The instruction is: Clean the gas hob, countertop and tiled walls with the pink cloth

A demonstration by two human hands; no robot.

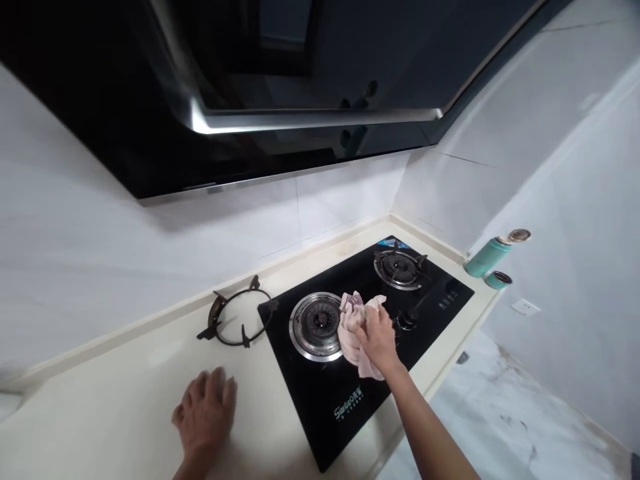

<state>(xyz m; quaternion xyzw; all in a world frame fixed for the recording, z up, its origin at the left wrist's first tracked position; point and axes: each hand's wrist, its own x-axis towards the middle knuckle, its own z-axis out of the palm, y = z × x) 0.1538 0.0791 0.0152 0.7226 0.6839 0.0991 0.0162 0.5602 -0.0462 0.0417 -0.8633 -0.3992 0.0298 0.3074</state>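
My right hand [377, 337] is closed on a pinkish cloth [353, 327], pressing it on the black glass gas stove [320, 407]. The cloth lies bunched just right of the near burner [320, 325], which has no pan support over it. My left hand [206, 408] rests on the pale countertop [270, 427] left of the stove, fingers spread and holding nothing. Beyond that hand, a black pan support ring [231, 342] lies on the counter, one prong reaching the stove's edge.
A dark range hood [300, 160] hangs low over the stove. The far burner [400, 267] carries its own pan support. At the counter's right end are a green canister [487, 259] and a small green-sided round piece [499, 280]. A control knob [407, 321] sticks up beside the cloth.
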